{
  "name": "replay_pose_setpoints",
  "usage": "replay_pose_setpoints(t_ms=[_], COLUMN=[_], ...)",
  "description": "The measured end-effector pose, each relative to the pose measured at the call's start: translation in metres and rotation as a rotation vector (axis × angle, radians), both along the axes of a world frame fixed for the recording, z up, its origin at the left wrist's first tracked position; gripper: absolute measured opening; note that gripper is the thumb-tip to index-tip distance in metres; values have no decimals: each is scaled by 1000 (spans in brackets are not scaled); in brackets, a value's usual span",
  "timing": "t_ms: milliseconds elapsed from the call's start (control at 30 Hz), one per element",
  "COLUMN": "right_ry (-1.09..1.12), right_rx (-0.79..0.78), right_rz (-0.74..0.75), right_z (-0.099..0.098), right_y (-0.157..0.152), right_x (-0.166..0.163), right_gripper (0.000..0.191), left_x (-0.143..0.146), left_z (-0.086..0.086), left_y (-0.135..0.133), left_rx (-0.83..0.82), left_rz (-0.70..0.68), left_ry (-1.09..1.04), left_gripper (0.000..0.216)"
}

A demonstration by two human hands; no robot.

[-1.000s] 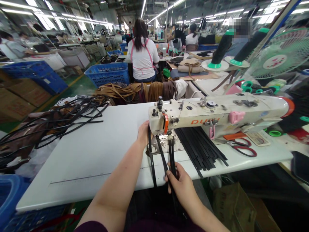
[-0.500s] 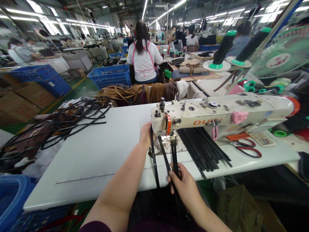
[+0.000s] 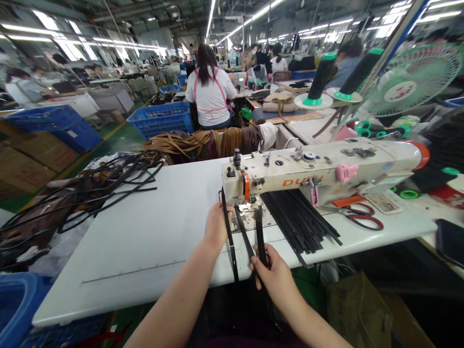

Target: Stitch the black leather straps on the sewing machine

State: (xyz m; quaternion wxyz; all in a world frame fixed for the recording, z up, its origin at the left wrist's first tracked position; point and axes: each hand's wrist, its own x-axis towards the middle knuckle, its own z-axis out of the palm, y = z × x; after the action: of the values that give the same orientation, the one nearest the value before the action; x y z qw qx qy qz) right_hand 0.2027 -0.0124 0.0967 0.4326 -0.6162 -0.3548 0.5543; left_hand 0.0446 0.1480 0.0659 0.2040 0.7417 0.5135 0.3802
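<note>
A cream sewing machine (image 3: 319, 171) stands on the white table (image 3: 145, 232). Black straps (image 3: 259, 227) run from under its needle down over the table's front edge. My right hand (image 3: 271, 270) is closed on these straps near the edge. My left hand (image 3: 216, 224) lies by the needle plate, left of the machine head, with its fingers curled against another black strap (image 3: 228, 232). A flat stack of black strips (image 3: 300, 220) lies under the machine arm to the right.
Red-handled scissors (image 3: 362, 217) lie right of the strips. A tangle of black straps (image 3: 90, 188) covers the table's left end. Brown straps (image 3: 195, 140) hang behind. Blue crates (image 3: 163, 116), a fan (image 3: 409, 82), thread cones (image 3: 319, 77) and seated workers (image 3: 210, 92) stand beyond.
My left hand has drawn back from beside the machine head toward me, onto the strap. The right hand stays on the straps at the table edge.
</note>
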Motion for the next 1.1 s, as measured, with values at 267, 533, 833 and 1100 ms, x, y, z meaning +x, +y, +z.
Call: replay_pose_setpoints(t_ms=[267,533,833,1100], right_ry=[22,129,115,115], right_rx=[-11,-36,-45,-40], right_rz=[31,-4,-4,8], right_z=[3,10,5,4], right_y=[-3,-20,-22,-21], right_x=[7,23,34,31], right_gripper=[50,52,51,49], left_x=[-7,-7,-6,-7], left_z=[-4,-1,0,-1], left_y=[-49,-47,-46,-48], left_rx=[93,86,94,82], left_rz=[-185,-166,-166,-166], left_ry=[141,146,112,121], left_gripper=[29,29,29,29])
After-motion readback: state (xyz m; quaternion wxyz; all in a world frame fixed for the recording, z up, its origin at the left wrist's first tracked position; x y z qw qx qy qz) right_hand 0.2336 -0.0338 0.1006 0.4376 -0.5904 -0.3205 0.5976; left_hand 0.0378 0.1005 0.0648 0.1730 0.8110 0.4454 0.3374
